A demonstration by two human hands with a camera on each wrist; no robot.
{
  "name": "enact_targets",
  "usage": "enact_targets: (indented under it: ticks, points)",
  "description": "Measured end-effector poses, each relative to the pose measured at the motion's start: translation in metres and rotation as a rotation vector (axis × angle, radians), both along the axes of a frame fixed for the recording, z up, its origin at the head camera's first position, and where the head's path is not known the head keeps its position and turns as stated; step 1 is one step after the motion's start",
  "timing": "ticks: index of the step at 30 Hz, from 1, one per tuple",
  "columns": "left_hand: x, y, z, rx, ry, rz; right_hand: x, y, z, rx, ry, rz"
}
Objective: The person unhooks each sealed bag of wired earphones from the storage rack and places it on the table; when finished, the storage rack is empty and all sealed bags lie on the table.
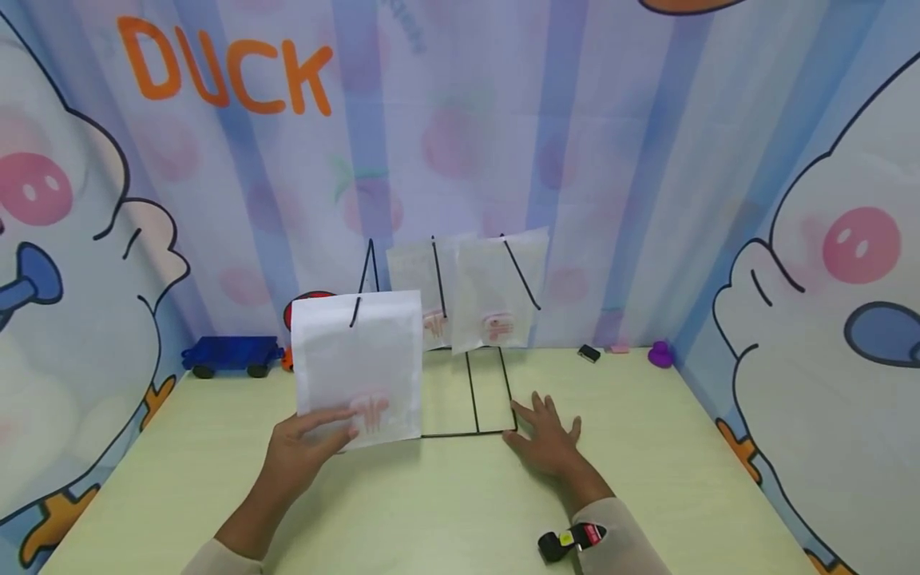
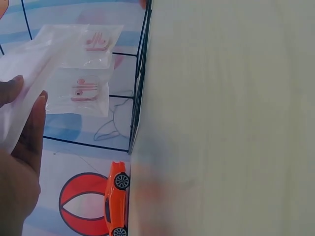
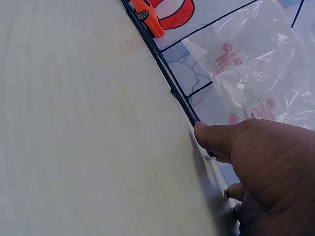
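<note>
Your left hand [image 1: 305, 455] pinches the front earphone pouch [image 1: 359, 359] by its lower left part, thumb on one face and fingers on the other. The pouch stands at the rack's left end, up and to the right of your left palm, its long axis upright with a slight lean; the left hook [image 1: 355, 310] crosses its top edge (whether through a hole, you cannot tell). Your right hand, the farther one, spreads its fingers at the front right corner of the black wire rack [image 1: 449, 435], thumb touching the frame and gripping no pouch.

Just right of and behind your pouch hang the middle pouch [image 1: 417, 271] and the right pouch [image 1: 496, 279], the nearest things in the way on that side. An orange toy car [image 2: 117, 196] lies near the rack's left end, with a blue toy truck [image 1: 233, 353] beyond it.
</note>
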State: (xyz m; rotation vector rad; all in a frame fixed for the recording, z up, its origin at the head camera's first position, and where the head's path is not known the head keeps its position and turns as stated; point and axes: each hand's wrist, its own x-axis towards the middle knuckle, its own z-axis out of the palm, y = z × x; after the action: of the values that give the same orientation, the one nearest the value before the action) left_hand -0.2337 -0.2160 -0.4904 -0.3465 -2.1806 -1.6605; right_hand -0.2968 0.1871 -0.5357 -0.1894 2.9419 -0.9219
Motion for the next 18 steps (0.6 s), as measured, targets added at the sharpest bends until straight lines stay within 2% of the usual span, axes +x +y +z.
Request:
enact_targets:
  ticks: [10,18]
  points:
    - [0.017,-0.004,-0.003,-0.028,0.087,0.001,0.0,0.001,-0.001,0.001,0.003,0.001]
    - [0.028,-0.004,-0.008,0.042,0.168,-0.083,-0.001,0.001,-0.002,-0.005,0.004,0.002]
